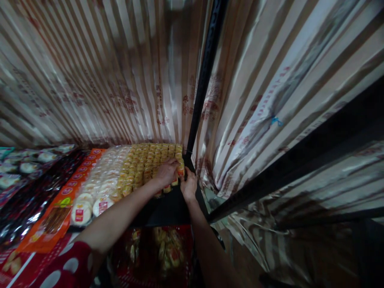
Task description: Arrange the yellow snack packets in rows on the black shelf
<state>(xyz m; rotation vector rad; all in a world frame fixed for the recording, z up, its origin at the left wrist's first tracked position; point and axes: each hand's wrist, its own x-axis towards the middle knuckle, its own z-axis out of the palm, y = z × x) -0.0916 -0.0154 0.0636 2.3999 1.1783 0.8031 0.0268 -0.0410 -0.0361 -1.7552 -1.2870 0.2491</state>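
Rows of small yellow-wrapped packets (141, 160) stand close together at the back right of a black shelf (163, 210). At their right end, my left hand (167, 174) reaches over the packets with its fingers on the last row. My right hand (189, 185) is on the other side of that row, thumb and fingers bent against one yellow packet (180, 169). Both hands close in on this packet from either side. The dim light and blur partly hide the fingertips.
Left of the packets lie clear-wrapped white round cakes (82, 210), an orange snack bag (57, 214) and dark shiny packages (33, 200). A black metal post (207, 68) rises at the shelf's corner, before striped sheeting (135, 72). A red box (144, 256) with wrapped items sits below.
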